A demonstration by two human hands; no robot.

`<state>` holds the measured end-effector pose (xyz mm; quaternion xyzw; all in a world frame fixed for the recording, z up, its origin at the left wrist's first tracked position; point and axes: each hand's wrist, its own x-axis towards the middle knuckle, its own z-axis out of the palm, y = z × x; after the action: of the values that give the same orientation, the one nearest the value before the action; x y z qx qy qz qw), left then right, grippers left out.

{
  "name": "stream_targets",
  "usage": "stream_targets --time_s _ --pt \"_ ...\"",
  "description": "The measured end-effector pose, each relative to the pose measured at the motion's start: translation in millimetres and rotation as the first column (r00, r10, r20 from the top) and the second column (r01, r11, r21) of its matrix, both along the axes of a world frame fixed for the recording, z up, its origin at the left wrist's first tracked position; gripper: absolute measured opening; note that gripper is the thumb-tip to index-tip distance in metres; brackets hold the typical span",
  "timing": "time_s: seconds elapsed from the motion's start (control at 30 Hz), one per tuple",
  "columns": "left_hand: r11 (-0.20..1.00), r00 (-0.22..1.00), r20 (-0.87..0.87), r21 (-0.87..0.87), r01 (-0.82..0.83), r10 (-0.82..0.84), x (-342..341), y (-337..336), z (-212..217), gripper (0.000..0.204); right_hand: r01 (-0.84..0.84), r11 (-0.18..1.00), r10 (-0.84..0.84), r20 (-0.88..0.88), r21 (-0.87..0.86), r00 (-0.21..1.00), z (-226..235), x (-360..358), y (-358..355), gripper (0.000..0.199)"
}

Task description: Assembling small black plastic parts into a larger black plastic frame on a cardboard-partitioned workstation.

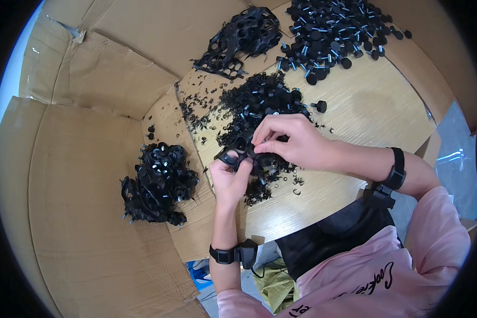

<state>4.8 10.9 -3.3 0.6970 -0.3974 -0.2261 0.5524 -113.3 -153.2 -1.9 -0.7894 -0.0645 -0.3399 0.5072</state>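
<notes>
My left hand (230,183) grips a black rubber sheet with round holes (240,143), its thumb laid over the near edge. From the right, my right hand (301,140) reaches in with thumb and forefinger pinched at the sheet's right edge; the exact spot between the fingertips is partly hidden. Beneath and behind both hands spreads a heap of small black rubber trimmings (238,103), mixed with black round-headed studs. A single stud (320,106) with a metal pin lies just right of this heap.
Many finished-looking black studs (334,34) are piled at the far right. A heap of black holed rubber webbing (244,40) lies at the far middle. On cardboard at left sits a pile of black rubber pieces (161,183). Cardboard walls (90,196) surround the wooden tabletop (365,114).
</notes>
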Motion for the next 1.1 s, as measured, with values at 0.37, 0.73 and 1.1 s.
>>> stream_targets --time_s 0.37,0.73,1.1 --pt "0.967 0.912 -0.35 -0.056 -0.249 0.214 0.2 -7.2 10.9 0.008 0.078 0.983 -0.063 -0.093 0.167 0.994 16.1 0.0 -19.8 0.028" --pt "0.985 0.917 -0.399 -0.159 -0.061 -0.008 -3.1 -4.4 2.5 0.009 -0.115 0.99 0.096 -0.219 -0.077 0.971 12.3 -2.8 -10.3 0.035" --pt "0.939 0.841 -0.487 -0.338 0.07 -0.238 0.1 1.6 6.7 0.014 -0.249 0.965 0.258 -0.141 0.08 0.956 1.4 1.8 -2.9 0.048"
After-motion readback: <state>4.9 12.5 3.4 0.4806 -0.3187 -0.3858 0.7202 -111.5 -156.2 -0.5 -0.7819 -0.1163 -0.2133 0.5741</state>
